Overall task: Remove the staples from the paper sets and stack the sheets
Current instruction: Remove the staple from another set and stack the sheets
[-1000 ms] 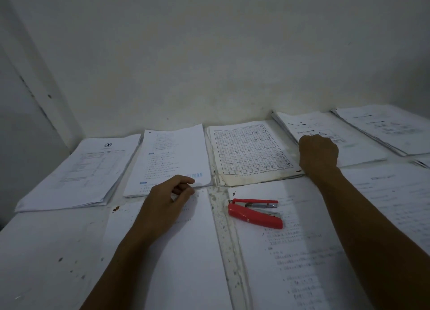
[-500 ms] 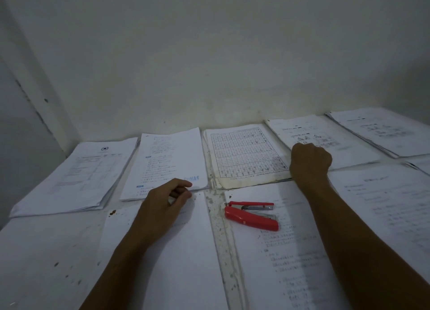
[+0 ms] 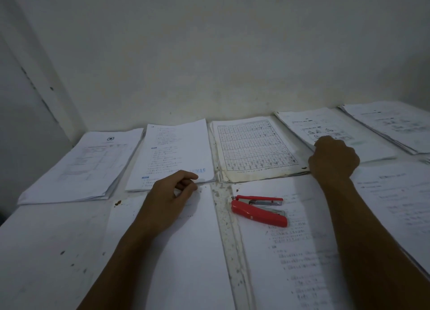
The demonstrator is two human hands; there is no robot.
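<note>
A: Report the left hand.

B: The left hand [image 3: 166, 201] rests on the near-left sheet [image 3: 186, 251]. Its fingers [image 3: 188, 175] are curled, with the thumb beside them, at the sheet's far edge. Whether they pinch the paper or only lie on it cannot be determined from this view.

A: Right hand?

B: The right hand [image 3: 334, 157] is knuckles-up, fingers curled under, at the near-left corner of the illustrated paper set [image 3: 325, 128] by the wall. The fingertips are hidden, so whether it has hold of anything cannot be told.

A: Location of the paper sets.

B: Five lie in a row along the wall [image 3: 209, 54]. From left: a thick stack with a round emblem [image 3: 88, 161], a text set with blue lettering [image 3: 179, 151], a gridded set with worn edges [image 3: 253, 147], the illustrated set, and a further stack [image 3: 391, 123] at the right edge. Closer in, the near-left sheet and a printed sheet [image 3: 290, 251] lie side by side, with a strip of stained table [image 3: 229, 228] between them. Another printed sheet [image 3: 400, 200] lies right of the right forearm.

A: Tooling?

B: A red stapler [image 3: 258, 211] lies on the printed sheet's far-left corner, jaws gaping. It is apart from both hands.
</note>
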